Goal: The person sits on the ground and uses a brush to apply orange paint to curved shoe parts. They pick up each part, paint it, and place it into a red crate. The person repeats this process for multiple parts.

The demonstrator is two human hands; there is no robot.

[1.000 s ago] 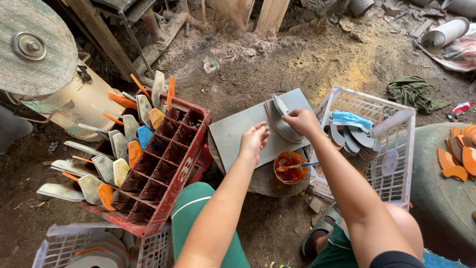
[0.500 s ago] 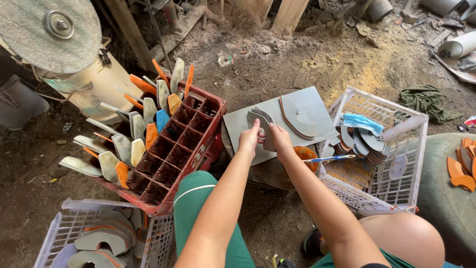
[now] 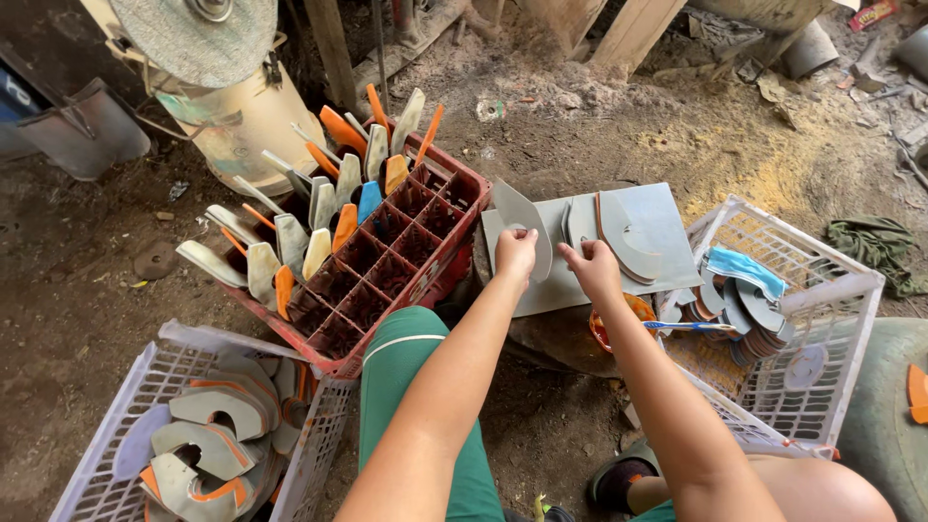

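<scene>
Fingers point(image 3: 522, 238) of the left hand point(image 3: 515, 253) are pinching a thin grey curved blade point(image 3: 522, 224), lifting it upright off the grey board point(image 3: 665, 215) that is serving as the counter, while the right hand point(image 3: 595, 271) is pressing its fingertips on the edge of a second grey piece point(image 3: 583, 220) lying flat on that board, closed lightly on it rather than gripping. Judging from this, the lifted blade is looking risky: it is being held only by a narrow pinch near its lower edge, so it could be slipping or twisting out, and its thin edge is sitting close to both hands and could be nicking a finger. The board is resting on a low round support, so a hard press near its front edge might be tipping it and sliding the curved pieces point(image 3: 626, 237) off. A small orange bowl point(image 3: 630, 311) with a blue-handled brush point(image 3: 688, 327) is sitting just under the right forearm, where an elbow move could be knocking it. To the left, the red crate point(image 3: 440, 253) is bristling with upright blades and orange handles, standing between the person's green-clad knee point(image 3: 411, 360) and the big round drum. White baskets are crowding both sides, one at the right point(image 3: 833, 290) holding stacked grey pieces and one at lower left point(image 3: 145, 382) holding more.
</scene>
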